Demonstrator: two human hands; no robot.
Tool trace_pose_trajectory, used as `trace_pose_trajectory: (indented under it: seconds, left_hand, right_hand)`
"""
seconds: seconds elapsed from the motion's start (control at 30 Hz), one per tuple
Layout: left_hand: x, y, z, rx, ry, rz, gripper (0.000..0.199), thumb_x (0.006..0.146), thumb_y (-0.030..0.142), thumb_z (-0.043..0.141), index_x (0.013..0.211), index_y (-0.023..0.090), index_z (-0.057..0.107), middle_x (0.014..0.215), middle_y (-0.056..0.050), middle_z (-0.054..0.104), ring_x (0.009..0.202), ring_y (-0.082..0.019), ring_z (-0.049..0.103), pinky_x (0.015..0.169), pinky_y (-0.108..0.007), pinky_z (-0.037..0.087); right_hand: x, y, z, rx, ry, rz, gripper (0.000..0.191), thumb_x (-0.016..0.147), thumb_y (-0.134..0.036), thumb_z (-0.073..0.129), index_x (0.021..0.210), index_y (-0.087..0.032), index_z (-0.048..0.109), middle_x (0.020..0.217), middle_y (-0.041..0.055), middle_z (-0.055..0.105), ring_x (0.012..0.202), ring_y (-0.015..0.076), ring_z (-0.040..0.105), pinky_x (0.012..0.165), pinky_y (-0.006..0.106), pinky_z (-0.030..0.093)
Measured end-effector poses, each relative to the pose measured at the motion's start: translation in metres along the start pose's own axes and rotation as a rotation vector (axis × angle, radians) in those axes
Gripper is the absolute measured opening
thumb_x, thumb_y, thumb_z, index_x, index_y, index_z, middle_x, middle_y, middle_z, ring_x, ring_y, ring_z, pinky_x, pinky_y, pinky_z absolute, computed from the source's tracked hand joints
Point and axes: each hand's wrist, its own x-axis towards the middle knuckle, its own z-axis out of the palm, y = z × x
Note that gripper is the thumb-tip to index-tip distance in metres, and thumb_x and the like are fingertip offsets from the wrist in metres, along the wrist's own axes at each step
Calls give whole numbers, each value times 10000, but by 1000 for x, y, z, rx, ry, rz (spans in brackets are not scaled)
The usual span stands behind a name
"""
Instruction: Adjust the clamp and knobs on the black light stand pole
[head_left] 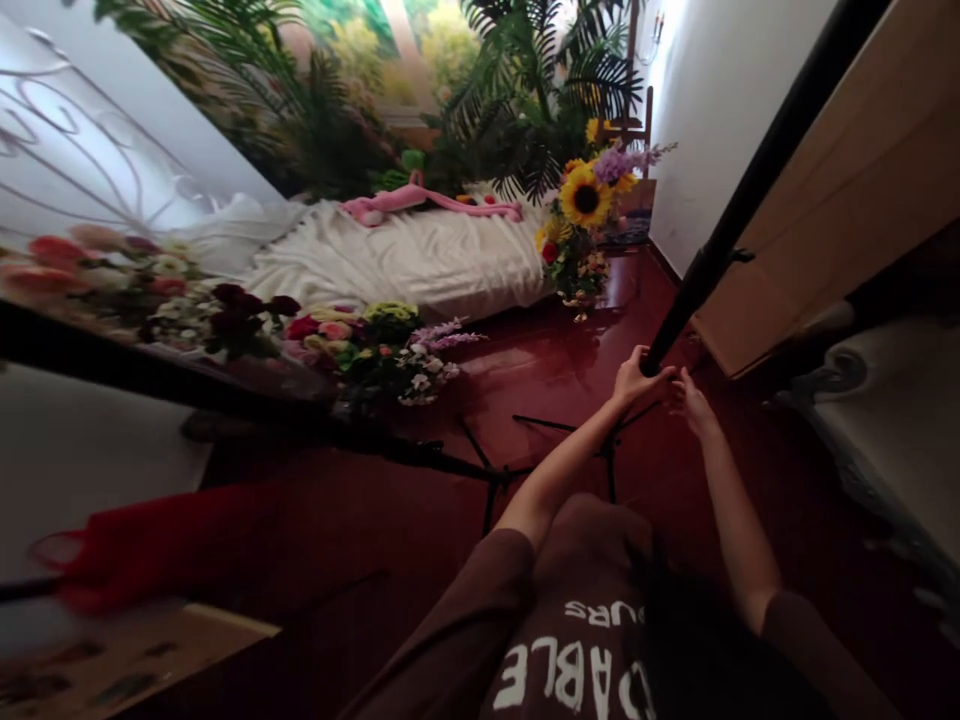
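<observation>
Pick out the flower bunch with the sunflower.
It's the bunch beside the bed, topped by a big sunflower; the other flowers, to the left, show roses and no sunflower.

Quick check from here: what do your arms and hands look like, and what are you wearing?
Your left hand and right hand are bare, with no gloves visible. Loose brown sleeves end near the elbows, part of a brown T-shirt with white lettering.

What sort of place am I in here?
Probably a small photo studio: a black tripod stand, a painted jungle backdrop, and a white-sheeted bed dressed with a sunflower bouquet.
</observation>
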Motion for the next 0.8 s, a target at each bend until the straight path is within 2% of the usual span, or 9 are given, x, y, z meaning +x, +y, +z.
trace_pose_trajectory:
  seconds: [0.07, 0.17, 0.37, 0.43, 0.53, 0.63, 0.8]
  left_hand:
    - [8, 0, 9, 105, -5, -65, 424, 750, 573, 642, 907, 179, 643, 720, -21, 664, 645, -137, 616, 589, -219, 408]
    - [12, -5, 16, 264, 53, -76, 410, 803, 557, 571, 758, 163, 678, 620, -36, 638, 572, -138, 582, 540, -224, 332]
    - [14, -11, 17, 349, 88, -8, 381, 807, 501, 580, 706, 149, 687, 605, -66, 645, 544, -144, 568, 534, -233, 299]
    - [15, -10, 17, 356, 75, -10, 383, 810, 493, 575, 690, 145, 684, 598, -73, 644, 537, -146, 569, 531, -233, 300]
    - [15, -7, 17, 366, 63, -17, 368, 812, 470, 567, 686, 144, 681, 593, -75, 644, 525, -144, 564, 528, -234, 303]
    - [15, -7, 16, 357, 51, -18, 347, 807, 454, 568, 692, 148, 684, 597, -71, 649, 522, -141, 564, 526, -232, 307]
    - [15, -7, 15, 358, 41, -9, 356, 804, 468, 567, 717, 147, 694, 608, -70, 654, 525, -139, 566, 522, -231, 302]
  right_hand:
    - [2, -12, 2, -73, -5, 11, 466, 920, -542, 455, 827, -145, 681, 724, 66, 724, 475, 88, 571, 415, 179, 383]
    - [3, -22, 1, -140, -7, -3, 386, 887, -493, 557, 867, -135, 699, 711, 55, 714, 463, 70, 539, 412, 165, 370]
    - [12, -32, -11, -244, -102, 55, 373, 834, -490, 632, 758, -130, 694, 690, 76, 702, 483, 84, 539, 436, 189, 398]
    - [16, -32, -15, -229, -160, 30, 349, 803, -482, 662, 759, -136, 686, 713, 72, 702, 514, 85, 546, 465, 191, 408]
    - [21, -26, -18, -227, -204, -136, 360, 681, -494, 746, 779, -159, 656, 745, 44, 695, 583, 95, 561, 550, 208, 444]
    - [24, -17, -17, -265, -175, -424, 410, 581, -489, 787, 800, -190, 614, 791, 26, 687, 695, 136, 602, 656, 255, 482]
    - [23, -5, -12, -462, 26, -847, 184, 751, -380, 621, 814, -209, 596, 959, 71, 666, 914, 203, 618, 761, 336, 503]
